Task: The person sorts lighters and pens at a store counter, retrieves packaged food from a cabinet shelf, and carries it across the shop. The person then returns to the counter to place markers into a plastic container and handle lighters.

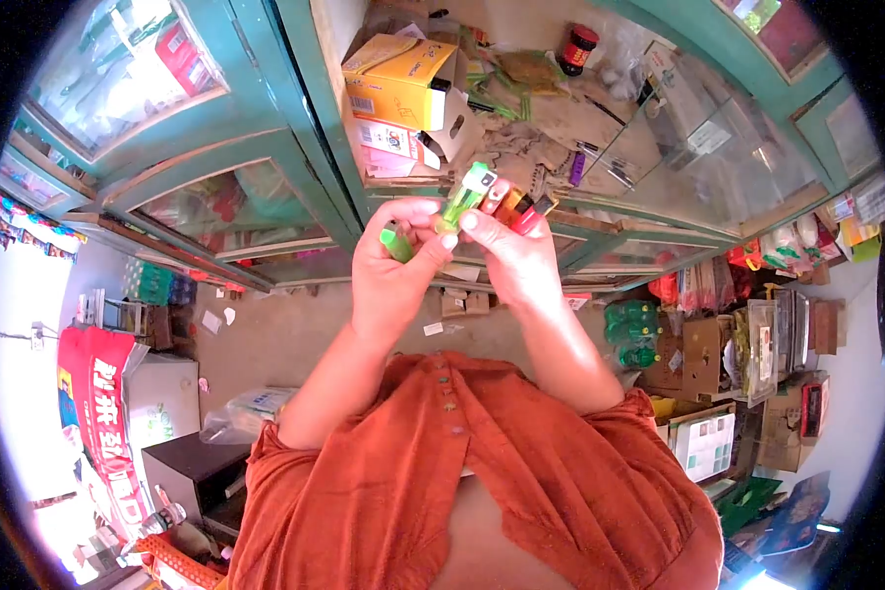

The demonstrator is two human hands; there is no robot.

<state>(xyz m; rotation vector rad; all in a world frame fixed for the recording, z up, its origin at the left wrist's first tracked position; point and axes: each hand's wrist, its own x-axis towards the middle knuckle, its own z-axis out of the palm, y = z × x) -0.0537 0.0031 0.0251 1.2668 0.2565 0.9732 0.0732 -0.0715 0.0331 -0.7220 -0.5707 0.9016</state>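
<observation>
In the head view, both hands are raised in front of the open cabinet. My left hand (pixel 391 264) is closed, with a green object (pixel 396 243), perhaps another lighter, in its curled fingers. Its thumb and fingertips pinch a translucent green lighter (pixel 469 194) with a pale top. Wrapped around several lighters, my right hand (pixel 513 258) presses its thumb near the green one. Among them are an orange lighter (pixel 510 206) and a red lighter (pixel 531 217) with a dark top. Their lower ends are hidden by the fingers and palm.
A yellow carton (pixel 399 81) and a white-and-red box (pixel 391 138) stand on the cabinet shelf, beside a red-capped jar (pixel 578 49). A glass pane (pixel 703 128) leans at the right. Green bottles (pixel 631 332) and cardboard boxes (pixel 703 359) line the right side. A teal door (pixel 256 187) stands left.
</observation>
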